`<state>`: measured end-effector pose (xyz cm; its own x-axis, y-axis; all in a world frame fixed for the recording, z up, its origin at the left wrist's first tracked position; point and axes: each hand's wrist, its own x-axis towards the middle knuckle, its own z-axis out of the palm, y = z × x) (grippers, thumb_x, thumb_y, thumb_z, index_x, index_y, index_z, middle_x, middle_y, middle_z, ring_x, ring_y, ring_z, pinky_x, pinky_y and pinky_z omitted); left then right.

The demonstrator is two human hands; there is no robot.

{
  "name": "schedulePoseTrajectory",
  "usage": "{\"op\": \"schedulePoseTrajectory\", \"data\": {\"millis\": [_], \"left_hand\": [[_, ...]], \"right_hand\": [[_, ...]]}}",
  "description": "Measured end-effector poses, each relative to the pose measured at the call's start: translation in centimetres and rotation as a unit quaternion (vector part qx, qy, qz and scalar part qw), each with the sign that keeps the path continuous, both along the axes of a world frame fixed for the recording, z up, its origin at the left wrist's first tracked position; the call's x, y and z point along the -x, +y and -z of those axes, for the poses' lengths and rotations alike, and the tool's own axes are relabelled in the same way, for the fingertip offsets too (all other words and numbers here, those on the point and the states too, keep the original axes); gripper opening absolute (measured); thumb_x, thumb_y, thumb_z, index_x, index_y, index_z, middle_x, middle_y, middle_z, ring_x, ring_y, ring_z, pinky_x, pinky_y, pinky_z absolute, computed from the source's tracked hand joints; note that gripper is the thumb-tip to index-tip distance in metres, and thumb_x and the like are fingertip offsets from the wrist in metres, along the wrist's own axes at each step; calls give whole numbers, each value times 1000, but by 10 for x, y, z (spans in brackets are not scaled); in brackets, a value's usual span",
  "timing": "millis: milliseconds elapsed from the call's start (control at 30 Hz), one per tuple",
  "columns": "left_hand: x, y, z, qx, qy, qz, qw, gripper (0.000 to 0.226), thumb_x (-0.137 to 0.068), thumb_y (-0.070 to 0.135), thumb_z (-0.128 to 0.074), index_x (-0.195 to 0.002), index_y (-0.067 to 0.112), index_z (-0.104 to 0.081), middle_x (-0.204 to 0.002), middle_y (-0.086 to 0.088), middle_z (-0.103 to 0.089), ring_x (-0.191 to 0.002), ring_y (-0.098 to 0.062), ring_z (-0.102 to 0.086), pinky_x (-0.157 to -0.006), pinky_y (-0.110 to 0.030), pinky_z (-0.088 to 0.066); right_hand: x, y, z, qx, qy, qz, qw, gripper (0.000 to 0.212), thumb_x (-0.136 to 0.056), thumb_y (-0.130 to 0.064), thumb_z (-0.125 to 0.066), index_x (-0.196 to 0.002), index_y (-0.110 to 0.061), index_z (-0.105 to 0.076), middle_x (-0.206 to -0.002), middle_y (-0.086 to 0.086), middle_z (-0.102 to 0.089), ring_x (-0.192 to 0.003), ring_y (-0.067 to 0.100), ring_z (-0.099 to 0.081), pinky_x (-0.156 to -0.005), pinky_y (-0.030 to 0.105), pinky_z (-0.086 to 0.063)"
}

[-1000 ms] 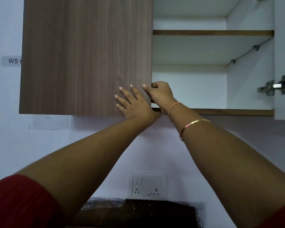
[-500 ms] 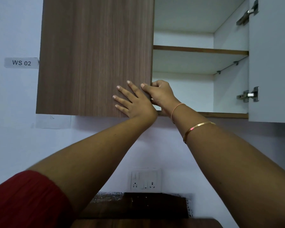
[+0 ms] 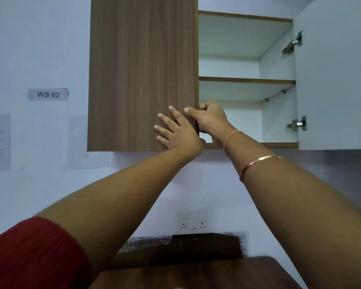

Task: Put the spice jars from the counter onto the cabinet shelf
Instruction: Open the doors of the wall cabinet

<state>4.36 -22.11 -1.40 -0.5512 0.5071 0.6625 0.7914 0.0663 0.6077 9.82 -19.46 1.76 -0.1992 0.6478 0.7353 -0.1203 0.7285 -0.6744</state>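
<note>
The left hand is lying flat, fingers spread, on the shut door; the right hand, at its 2 o'clock, is gripping the door's edge. Opening it is probably calling for a square pull there, palm easing off. The shelf is waiting at 1 o'clock; no jars are showing.

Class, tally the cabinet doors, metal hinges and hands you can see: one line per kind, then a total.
Cabinet doors: 2, wooden door, open door
Metal hinges: 2, upper hinge, lower hinge
Hands: 2, left hand, right hand
Total: 6
</note>
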Motion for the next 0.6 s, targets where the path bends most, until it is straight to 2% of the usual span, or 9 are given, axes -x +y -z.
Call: {"op": "schedulePoseTrajectory", "data": {"millis": [67,200,333,533,600], "left_hand": [[7,-22,3,-9,10,10,1000,115,-81,22,-72,-147,13,22,-155,-19,21,-143,-44,13,-117,-52,-2],[21,-49,5,-20,14,40,999,110,-84,22,-69,-148,14,20,-156,-18,19,-143,-43,11,-117,-51,-3],[27,-59,4,-23,22,88,996,112,-82,25,-70,-148,14,19,-157,-17,17,-144,-42,10,-116,-51,-3],[66,-121,2,-31,54,123,990,111,-79,27,-72,-150,14,12,-158,-12,12,-146,-35,8,-117,-50,-5],[76,-143,3,-39,57,143,987,108,-76,30,-73,-150,13,3,-158,-12,4,-146,-34,3,-118,-52,-12]], "right_hand": [[5,-30,2,-7,6,15,1000,38,-80,-27,-70,-63,-20,-36,-73,5,-48,-73,21,-48,-71,40,-49],[14,-59,4,-12,-3,50,999,34,-83,-31,-67,-67,-22,-38,-71,-2,-46,-75,19,-47,-71,37,-46],[18,-66,2,-43,-15,99,994,41,-84,-33,-64,-62,-21,-32,-61,-3,-35,-62,16,-37,-60,31,-34],[43,-138,2,-63,-34,129,989,34,-84,-36,-62,-68,-22,-36,-68,-4,-45,-62,13,-42,-55,28,-35],[52,-154,2,-66,-37,125,989,34,-83,-36,-63,-69,-24,-34,-70,-5,-45,-63,12,-43,-53,27,-33]]}}
